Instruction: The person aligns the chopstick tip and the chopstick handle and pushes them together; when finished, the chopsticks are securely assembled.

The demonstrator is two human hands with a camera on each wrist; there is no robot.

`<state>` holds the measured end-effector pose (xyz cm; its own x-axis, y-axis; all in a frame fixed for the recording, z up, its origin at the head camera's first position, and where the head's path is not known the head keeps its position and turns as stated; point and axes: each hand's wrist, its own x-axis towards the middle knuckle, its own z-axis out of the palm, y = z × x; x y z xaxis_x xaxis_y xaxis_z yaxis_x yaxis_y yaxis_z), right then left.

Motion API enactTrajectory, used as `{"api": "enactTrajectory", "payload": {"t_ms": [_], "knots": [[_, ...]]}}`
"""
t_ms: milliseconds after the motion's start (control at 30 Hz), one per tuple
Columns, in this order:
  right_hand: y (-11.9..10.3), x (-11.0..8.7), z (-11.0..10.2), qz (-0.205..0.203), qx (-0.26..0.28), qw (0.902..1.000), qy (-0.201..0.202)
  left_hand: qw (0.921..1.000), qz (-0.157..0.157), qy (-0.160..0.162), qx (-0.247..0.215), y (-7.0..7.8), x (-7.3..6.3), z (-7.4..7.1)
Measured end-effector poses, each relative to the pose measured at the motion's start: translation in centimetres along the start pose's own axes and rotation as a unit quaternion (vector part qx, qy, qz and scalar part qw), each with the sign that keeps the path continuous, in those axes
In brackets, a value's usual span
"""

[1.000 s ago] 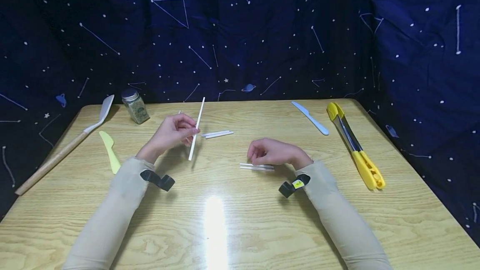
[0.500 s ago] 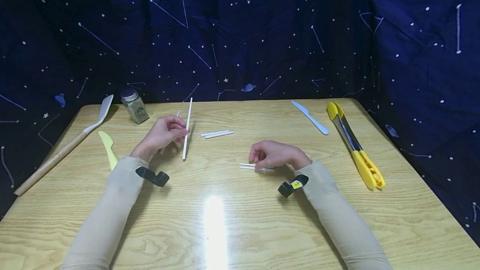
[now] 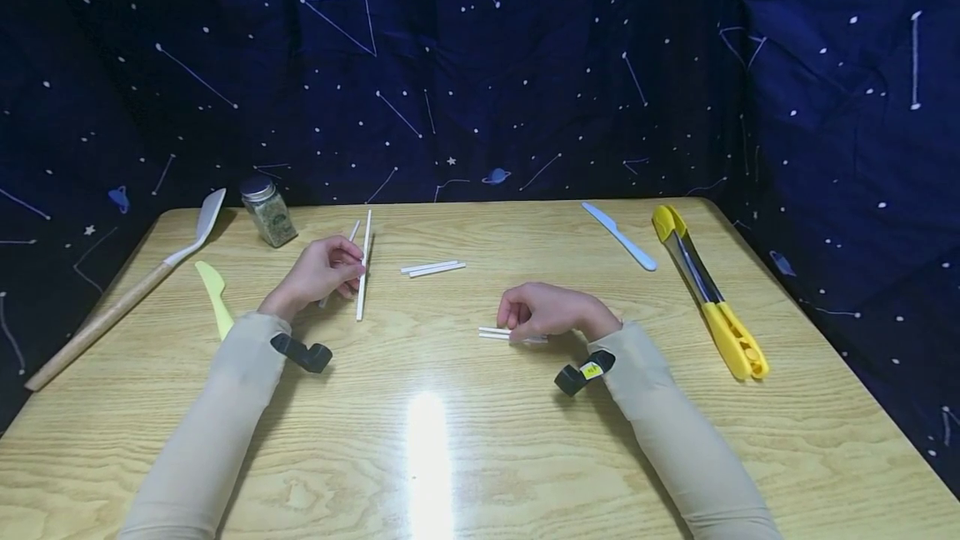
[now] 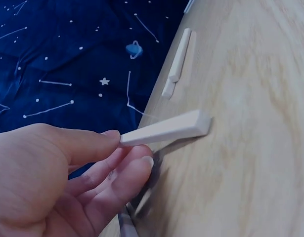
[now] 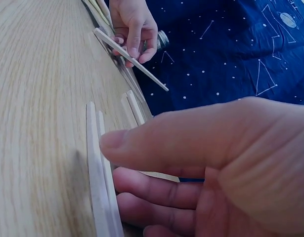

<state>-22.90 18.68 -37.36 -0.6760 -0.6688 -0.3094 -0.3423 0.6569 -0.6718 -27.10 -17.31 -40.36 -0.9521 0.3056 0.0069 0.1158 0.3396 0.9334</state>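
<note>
Progress appears partial. Two pairs lie on the table [image 3: 525,440]: the centre pair [image 3: 437,270] and the near pair [image 3: 495,336]. Judge both as laid out, the sticks of each side by side. Your left hand [image 3: 318,267] pinches the held stick [image 3: 362,290] between thumb and fingers; its release is not yet done. You cannot tell whether this stick touches the table. The loose stick [image 3: 354,231] lies beyond your left hand, partly hidden by it and apart from the held stick. Your right hand [image 3: 551,309] grips nothing: fingers loosely bent, thumb at the near pair, covering part of it.

To your left, note the yellow knife [image 3: 214,286], the spatula [image 3: 142,290] and the jar [image 3: 273,222]; your sleeve [image 3: 217,415] overlaps the yellow knife. To your right, note the blue knife [image 3: 619,236] and the tongs [image 3: 693,269], both well apart from the sticks.
</note>
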Motion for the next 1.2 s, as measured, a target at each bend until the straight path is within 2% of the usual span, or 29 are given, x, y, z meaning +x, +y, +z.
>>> {"api": "enactTrajectory", "payload": {"t_ms": [400, 700, 900, 1200], "knots": [[-0.1, 0.08, 0.02, 0.004, 0.007, 1.0, 0.001, 0.9991, -0.033, 0.001, 0.026, -0.3, -0.05, -0.28], [0.1, 0.13, 0.07, 0.003, 0.012, 0.9999, 0.003, 0.9981, -0.051, -0.001, 0.035, 0.27, -0.2, -0.16], [0.19, 0.1, 0.11, -0.003, 0.015, 0.9999, 0.003, 0.9972, -0.051, -0.01, 0.054, 0.56, -0.31, -0.24], [0.26, 0.07, 0.17, -0.016, 0.013, 0.9998, 0.005, 0.9973, -0.045, -0.013, 0.057, 0.62, -0.41, -0.24]]}}
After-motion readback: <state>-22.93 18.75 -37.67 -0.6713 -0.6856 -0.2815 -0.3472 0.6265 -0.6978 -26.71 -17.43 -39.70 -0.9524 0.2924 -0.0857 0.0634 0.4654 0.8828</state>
